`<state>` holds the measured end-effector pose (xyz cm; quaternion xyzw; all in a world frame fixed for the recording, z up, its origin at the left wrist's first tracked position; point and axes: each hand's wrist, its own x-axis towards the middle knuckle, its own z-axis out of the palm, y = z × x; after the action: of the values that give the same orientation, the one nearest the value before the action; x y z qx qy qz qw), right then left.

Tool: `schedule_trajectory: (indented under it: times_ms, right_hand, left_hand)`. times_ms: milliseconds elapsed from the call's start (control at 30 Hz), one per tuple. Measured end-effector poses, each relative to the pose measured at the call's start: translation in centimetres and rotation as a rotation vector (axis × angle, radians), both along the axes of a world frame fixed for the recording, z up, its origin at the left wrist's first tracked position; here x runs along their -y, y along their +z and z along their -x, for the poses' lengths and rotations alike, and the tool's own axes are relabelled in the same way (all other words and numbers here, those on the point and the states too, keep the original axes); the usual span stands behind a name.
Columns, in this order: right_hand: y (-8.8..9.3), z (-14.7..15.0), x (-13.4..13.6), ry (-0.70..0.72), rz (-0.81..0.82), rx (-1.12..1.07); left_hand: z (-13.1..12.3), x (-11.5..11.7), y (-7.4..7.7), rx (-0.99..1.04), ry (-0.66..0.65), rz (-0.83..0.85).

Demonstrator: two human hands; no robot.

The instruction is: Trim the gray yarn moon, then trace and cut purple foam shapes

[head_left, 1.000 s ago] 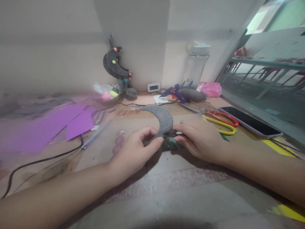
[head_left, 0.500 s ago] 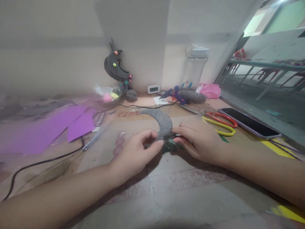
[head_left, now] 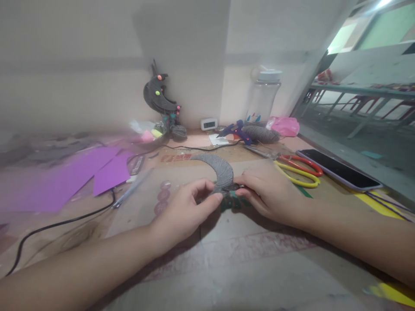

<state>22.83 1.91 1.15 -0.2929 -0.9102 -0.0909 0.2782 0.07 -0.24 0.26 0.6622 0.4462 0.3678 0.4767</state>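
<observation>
A grey yarn-wrapped crescent moon [head_left: 221,168] stands in the middle of the work surface, its upper tip pointing left. Around its lower end, dark green pieces [head_left: 235,201] show between my hands. With thumb and fingers, my left hand [head_left: 194,205] pinches the lower left side of the crescent. On the opposite side, my right hand [head_left: 269,194] grips near the base, thumb and forefinger close together. The fingertips partly hide how the green pieces join the crescent.
Scissors [head_left: 301,172] and a phone [head_left: 339,168] lie to the right. Behind are a glue gun [head_left: 236,131], a grey yarn skein [head_left: 261,133], a bottle [head_left: 264,97], a small clock [head_left: 209,124] and a dark moon ornament [head_left: 158,97]. Purple sheets [head_left: 112,175] and a black cord [head_left: 61,221] lie left.
The view has shifted slightly. Both hands keep their hold on the crescent, with hardly any movement of the fingers.
</observation>
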Motion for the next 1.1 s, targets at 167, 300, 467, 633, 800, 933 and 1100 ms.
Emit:
schedule_trajectory:
  times_ms: [167, 300, 467, 633, 800, 933, 1100]
  right_hand:
    - [0.13, 0.18, 0.33, -0.02, 0.006, 0.004]
    - [0.13, 0.24, 0.19, -0.029, -0.018, 0.004]
    - [-0.1, 0.04, -0.19, -0.008, -0.048, 0.023]
    - [-0.13, 0.0, -0.39, -0.015, -0.048, 0.05]
    - [0.07, 0.12, -0.4, -0.02, -0.008, 0.055]
    - [0.03, 0.11, -0.25, -0.026, 0.026, 0.017]
    - [-0.06, 0.06, 0.1, -0.019, 0.041, -0.007]
  left_hand:
    - [-0.01, -0.1, 0.09, 0.015, -0.003, 0.005]
    - [-0.03, -0.09, 0.18, 0.02, -0.004, -0.003]
    - [-0.18, -0.01, 0.35, -0.016, 0.002, -0.003]
    - [-0.03, -0.09, 0.2, 0.002, -0.021, 0.007]
    - [0.0, -0.14, 0.1, 0.028, -0.018, 0.017]
    - [-0.01, -0.07, 0.01, 0.038, -0.008, 0.045]
    - [0.03, -0.15, -0.12, 0.05, -0.018, 0.048]
